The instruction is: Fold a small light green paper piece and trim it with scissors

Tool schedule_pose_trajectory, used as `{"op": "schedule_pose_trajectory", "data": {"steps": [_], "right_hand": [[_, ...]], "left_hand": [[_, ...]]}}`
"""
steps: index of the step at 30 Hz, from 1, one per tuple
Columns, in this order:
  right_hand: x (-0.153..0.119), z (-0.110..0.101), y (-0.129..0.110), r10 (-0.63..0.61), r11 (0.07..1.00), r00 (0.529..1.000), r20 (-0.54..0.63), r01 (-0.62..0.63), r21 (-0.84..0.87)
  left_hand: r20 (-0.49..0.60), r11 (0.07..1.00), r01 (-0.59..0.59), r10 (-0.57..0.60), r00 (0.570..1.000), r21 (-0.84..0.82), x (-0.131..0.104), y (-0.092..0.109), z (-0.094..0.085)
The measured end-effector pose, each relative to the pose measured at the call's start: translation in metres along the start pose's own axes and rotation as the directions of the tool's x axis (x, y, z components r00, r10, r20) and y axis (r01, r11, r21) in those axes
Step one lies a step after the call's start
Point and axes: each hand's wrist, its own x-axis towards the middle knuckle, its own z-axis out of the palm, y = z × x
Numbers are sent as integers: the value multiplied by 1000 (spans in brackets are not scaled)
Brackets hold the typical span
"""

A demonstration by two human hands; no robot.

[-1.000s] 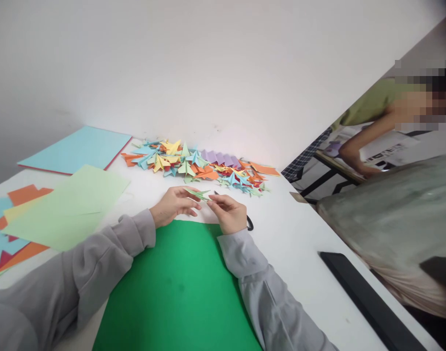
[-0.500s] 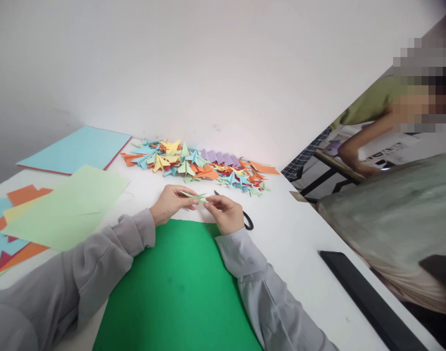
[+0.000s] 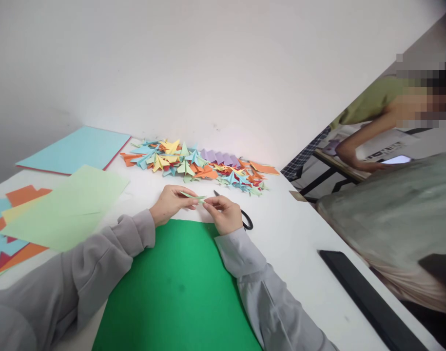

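Observation:
A small folded piece of light green paper (image 3: 193,196) is held between my two hands, above the far edge of a green sheet (image 3: 171,282). My left hand (image 3: 171,204) pinches its left part between thumb and fingers. My right hand (image 3: 224,213) grips its right end with the fingertips, which hide part of the fold. Scissors (image 3: 248,220) lie partly hidden behind my right hand, one black handle loop and the tip showing. Just beyond my hands lies a pile of folded paper planes (image 3: 186,161) in several colours.
Light blue sheets (image 3: 76,148) lie at the back left by the wall. A light green sheet (image 3: 69,204) covers coloured paper scraps (image 3: 10,229) on the left. A long black bar (image 3: 372,297) lies along the table's right edge. Beyond it is another person (image 3: 387,204).
My hands keep their hold, with the right fingers shifted slightly on the green paper. Beyond the table, a bright screen near a person's hand shows more.

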Motion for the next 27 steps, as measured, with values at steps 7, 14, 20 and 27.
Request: {"op": "schedule_pose_trajectory", "data": {"steps": [7, 14, 20, 27], "right_hand": [[0, -1, 0, 5, 1000, 1000, 15, -5, -28], [0, -1, 0, -41, 998, 999, 8, 41, -45], [-1, 0, 1, -6, 999, 1000, -16, 7, 37], [-2, 2, 0, 41, 990, 999, -29, -37, 136]], "left_hand": [[9, 1000, -10, 10, 1000, 8, 0, -1, 0], [2, 1000, -5, 5, 1000, 9, 0, 0, 1], [-26, 998, 23, -24, 999, -66, 1, 1, 0], [-31, 989, 40, -45, 999, -140, 1, 1, 0]]}}
